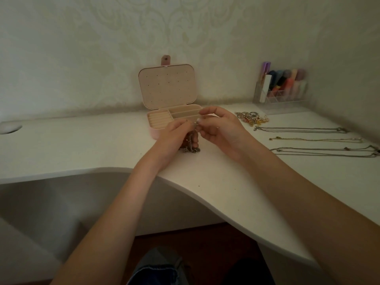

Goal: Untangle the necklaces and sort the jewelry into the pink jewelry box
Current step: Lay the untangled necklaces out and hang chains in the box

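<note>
Left hand (pixel 171 131) and right hand (pixel 218 128) raised over white table (pixel 216 182), chain of tangled necklaces (pixel 190 145) pinched between fingertips of both, bundle hung down to tabletop. Straightened necklaces (pixel 308 140) laid out at right. Loose jewelry pile (pixel 251 118) seen farther back. Pink jewelry box (pixel 164 118) stood open just behind hands. Clear organizer (pixel 281 89) placed by wall.

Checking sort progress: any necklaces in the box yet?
No. The box compartments look bare; straightened necklaces lie on the desk.
</note>
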The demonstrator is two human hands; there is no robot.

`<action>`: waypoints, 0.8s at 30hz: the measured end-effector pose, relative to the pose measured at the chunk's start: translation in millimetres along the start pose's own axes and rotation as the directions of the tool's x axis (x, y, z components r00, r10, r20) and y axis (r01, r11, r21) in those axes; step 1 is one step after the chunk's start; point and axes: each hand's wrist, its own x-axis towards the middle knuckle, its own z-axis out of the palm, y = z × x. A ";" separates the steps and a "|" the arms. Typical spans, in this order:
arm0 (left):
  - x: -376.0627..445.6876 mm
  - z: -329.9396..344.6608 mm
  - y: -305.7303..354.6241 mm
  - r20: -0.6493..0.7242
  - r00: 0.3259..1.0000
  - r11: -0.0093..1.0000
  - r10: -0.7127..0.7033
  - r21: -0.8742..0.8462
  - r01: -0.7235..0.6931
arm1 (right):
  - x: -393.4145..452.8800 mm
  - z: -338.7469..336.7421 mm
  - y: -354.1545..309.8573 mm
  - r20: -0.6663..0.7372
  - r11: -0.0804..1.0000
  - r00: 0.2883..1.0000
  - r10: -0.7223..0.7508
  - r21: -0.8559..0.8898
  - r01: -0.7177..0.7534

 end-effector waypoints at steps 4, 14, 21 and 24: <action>0.3 1.8 0.1 -0.062 0.998 1.000 0.011 0.004 -0.011 | -1.0 -0.9 -1.5 -0.040 0.997 0.997 -0.066 -0.033 0.065; -2.8 6.9 -7.7 -0.076 0.965 0.836 0.249 0.520 -0.175 | -1.3 -1.9 -4.2 -0.140 0.960 0.961 -0.239 -0.183 0.212; -9.0 9.9 -5.4 -0.007 0.953 0.759 0.302 0.606 -0.237 | -1.8 -1.8 -8.5 -0.208 0.880 0.886 -0.415 -0.340 0.332; -7.9 11.1 -3.7 -0.067 0.956 0.859 0.285 0.461 -0.223 | -2.6 0.6 -7.2 -0.151 0.878 0.907 -0.393 -0.356 0.321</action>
